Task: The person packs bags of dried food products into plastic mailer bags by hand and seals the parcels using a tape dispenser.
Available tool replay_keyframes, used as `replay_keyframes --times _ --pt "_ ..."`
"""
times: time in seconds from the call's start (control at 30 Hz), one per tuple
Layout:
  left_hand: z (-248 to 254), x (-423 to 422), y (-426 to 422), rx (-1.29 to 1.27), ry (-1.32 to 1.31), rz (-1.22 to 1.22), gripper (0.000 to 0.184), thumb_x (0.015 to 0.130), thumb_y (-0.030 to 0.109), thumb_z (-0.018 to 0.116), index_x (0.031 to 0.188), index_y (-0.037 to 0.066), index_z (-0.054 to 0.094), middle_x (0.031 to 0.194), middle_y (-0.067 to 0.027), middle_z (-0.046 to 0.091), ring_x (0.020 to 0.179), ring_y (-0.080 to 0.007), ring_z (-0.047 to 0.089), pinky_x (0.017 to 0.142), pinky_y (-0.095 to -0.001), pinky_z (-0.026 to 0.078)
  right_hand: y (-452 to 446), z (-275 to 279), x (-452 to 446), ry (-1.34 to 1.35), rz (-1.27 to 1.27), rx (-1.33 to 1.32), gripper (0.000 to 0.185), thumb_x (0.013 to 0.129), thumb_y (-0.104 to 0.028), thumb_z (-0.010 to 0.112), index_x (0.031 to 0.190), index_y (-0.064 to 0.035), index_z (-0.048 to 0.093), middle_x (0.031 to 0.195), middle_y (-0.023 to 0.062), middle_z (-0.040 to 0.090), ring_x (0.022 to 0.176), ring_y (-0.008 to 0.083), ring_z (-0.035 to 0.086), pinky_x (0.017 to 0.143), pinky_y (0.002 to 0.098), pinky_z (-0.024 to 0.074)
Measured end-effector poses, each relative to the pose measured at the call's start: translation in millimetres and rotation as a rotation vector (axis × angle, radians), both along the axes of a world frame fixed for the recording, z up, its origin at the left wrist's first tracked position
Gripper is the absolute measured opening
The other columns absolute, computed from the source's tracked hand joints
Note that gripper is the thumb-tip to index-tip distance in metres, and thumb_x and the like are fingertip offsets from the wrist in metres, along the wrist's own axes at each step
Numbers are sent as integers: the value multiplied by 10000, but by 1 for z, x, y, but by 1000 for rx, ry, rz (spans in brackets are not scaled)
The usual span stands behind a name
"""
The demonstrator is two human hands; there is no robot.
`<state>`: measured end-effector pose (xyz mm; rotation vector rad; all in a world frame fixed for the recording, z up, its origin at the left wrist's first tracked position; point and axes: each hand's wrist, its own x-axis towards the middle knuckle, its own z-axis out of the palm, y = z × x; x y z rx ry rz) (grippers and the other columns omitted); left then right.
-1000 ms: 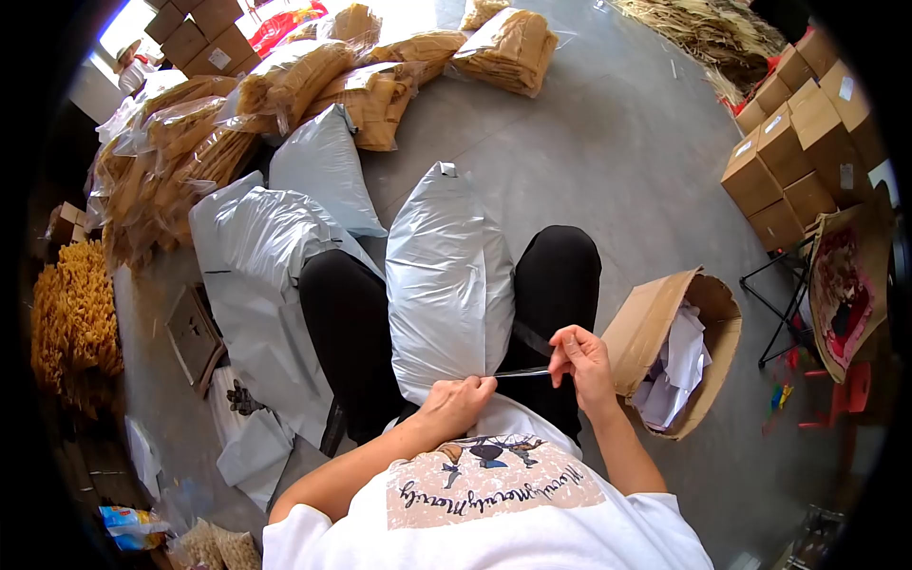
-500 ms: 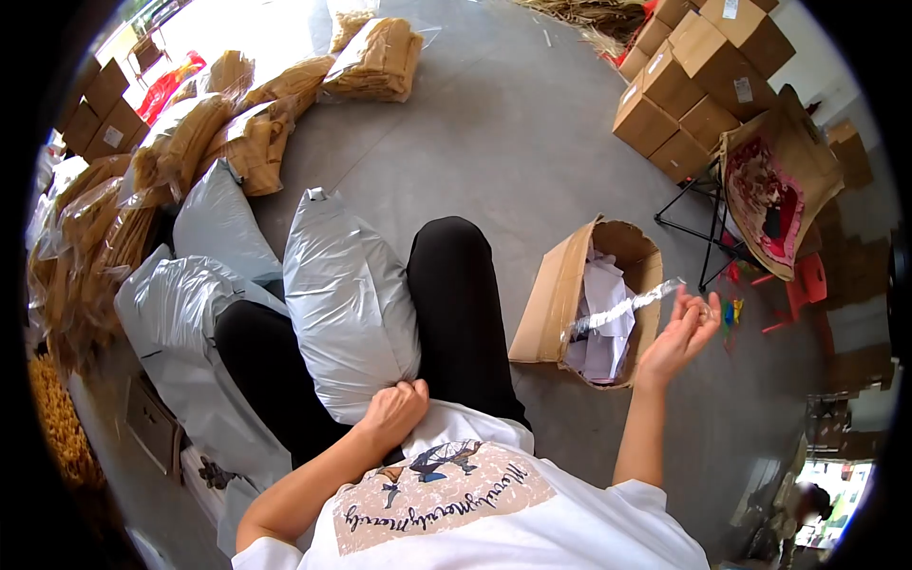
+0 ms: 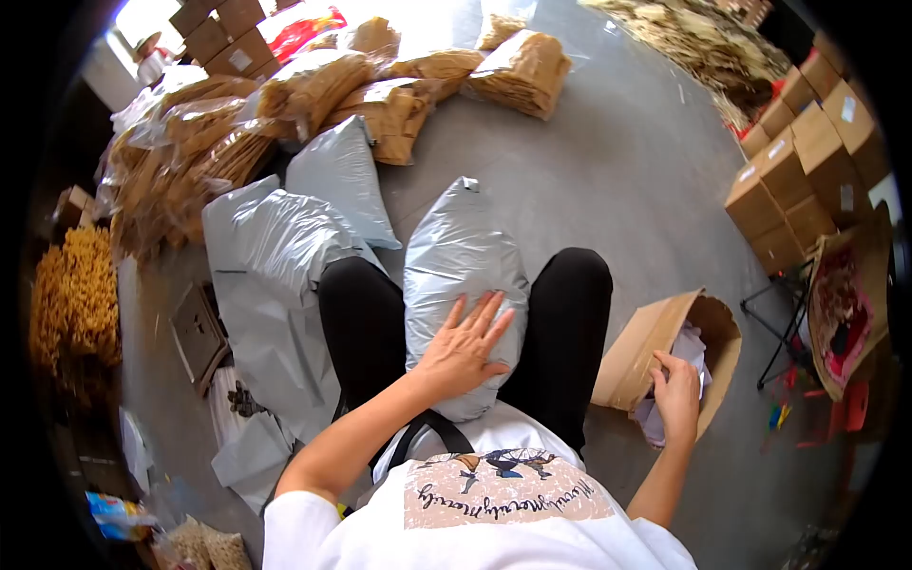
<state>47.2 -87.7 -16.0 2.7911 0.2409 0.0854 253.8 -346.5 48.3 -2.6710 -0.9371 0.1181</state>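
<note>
A stuffed silver-grey plastic bag [image 3: 461,247] stands upright between my black-trousered knees. My left hand [image 3: 464,350] lies flat on its front, fingers spread, holding nothing. Off to the right, my right hand [image 3: 674,385] is over the near edge of an open cardboard box [image 3: 632,347], its fingers partly curled; whether anything is between them cannot be made out. White crumpled paper [image 3: 690,350] lies inside that box.
More grey bags [image 3: 337,176] lie to the left. Behind them are plastic-wrapped brown bundles [image 3: 313,90]. Stacked cartons [image 3: 784,190] and a folding chair [image 3: 841,304] stand at the right. A person [image 3: 152,59] is at the far upper left.
My left hand has moved from the bag's lower end up onto its front and spread out. My right hand, which held a clear strip over the box, has come back nearer; the strip no longer shows.
</note>
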Motion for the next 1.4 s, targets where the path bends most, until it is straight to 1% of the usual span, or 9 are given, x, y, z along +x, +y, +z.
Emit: replay_keyframes --times 0.17,0.43,0.7,0.9,0.97,1.1,1.17,1.27,1.4 --pt "-5 2 -2 3 -57 -38 776 817 448 567 1399 34 264 1460 -231 202 1375 -336 176 1101 -522 121 134 7 -41 223 355 611 355 840 2 540 1194 11 530 1272 180 516 1147 327 523 937 351 423" --pt "2 -51 -8 -217 13 31 947 550 379 812 1369 210 366 1510 -125 128 1403 -308 55 1114 -545 21 318 -102 -14 33 665 264 619 938 -456 384 1408 -65 284 1322 226 447 1185 409 456 962 436 386" --pt "-30 -26 -3 4 -355 311 853 574 310 769 1343 201 413 1478 -94 262 1378 -280 214 1095 -546 113 382 -91 -14 230 686 32 529 949 -469 353 1267 -73 501 1251 191 526 1131 351 519 938 410 409" --pt "-45 -25 -7 102 -411 360 724 657 257 688 1325 159 427 1463 -118 279 1377 -302 202 1095 -544 110 395 -90 -36 -40 586 -153 476 969 -399 331 1250 -58 508 1451 179 279 1364 313 218 1085 508 155" --pt "-43 -29 -8 27 -394 336 723 659 253 684 1326 158 422 1459 -118 285 1377 -302 203 1094 -533 123 384 -73 -51 -188 720 265 499 971 -369 325 1309 -16 425 1431 197 307 1354 316 243 1085 502 162" --pt "-30 -40 3 -275 -328 224 856 597 332 769 1341 138 393 1476 -128 241 1387 -300 168 1116 -492 110 369 -99 -60 -93 671 31 513 957 -311 376 1346 22 349 1395 196 367 1312 315 319 1092 433 188" --pt "-22 -61 17 -513 -438 98 579 687 239 738 1194 56 529 1412 -174 343 1352 -332 251 1100 -454 226 368 -98 -59 -110 690 30 517 949 -303 391 1342 30 352 1383 195 383 1298 315 339 1091 412 197" --pt "19 -134 31 -395 -794 743 220 760 82 675 972 53 624 1123 -121 597 1051 -287 559 875 -375 473 367 -104 -58 -135 731 152 457 933 -263 441 1284 29 439 1329 200 448 1272 314 382 1068 413 256" --pt "-65 -263 2 -520 -921 1811 123 864 133 600 842 18 638 719 -27 616 667 -95 537 619 -251 439 355 -73 -79 -63 813 520 292 881 -47 495 1159 9 563 1237 159 546 1203 302 471 1015 389 351"
